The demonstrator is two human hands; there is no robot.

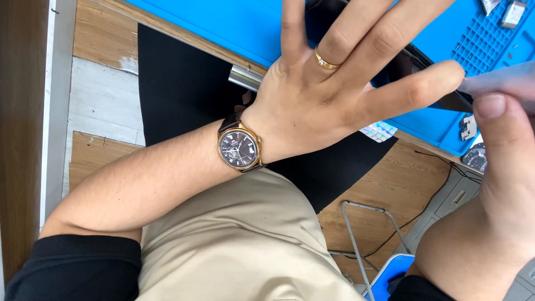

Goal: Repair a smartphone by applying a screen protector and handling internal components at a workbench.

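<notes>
At the far left runs a strip of wooden floor (103, 39), and over it hangs the black mat (178, 83) that drapes off the near edge of the bench. Your left forearm crosses it, a gold-cased wristwatch (239, 149) with a dark dial on the wrist. Your left hand (312, 95) lies spread, fingers apart and flat, a gold ring (325, 60) on one of them; it closes on nothing but presses down on the dark flat device (415, 61), probably to keep it from sliding on the blue work mat (234, 22). That device lies at the near edge of the blue mat, mostly hidden under your fingers, with only its dark edge showing toward the right.

Below, your beige trousers (239, 239) fill the middle.

Farther right, your right hand (496, 184) comes in from the lower corner. Its thumb is pinched shut on a thin pale flat piece (496, 81) that meets the device's right end, held low and nearly level with it. Small parts sit in the blue mat's gridded tray (485, 39) at the far right.
</notes>
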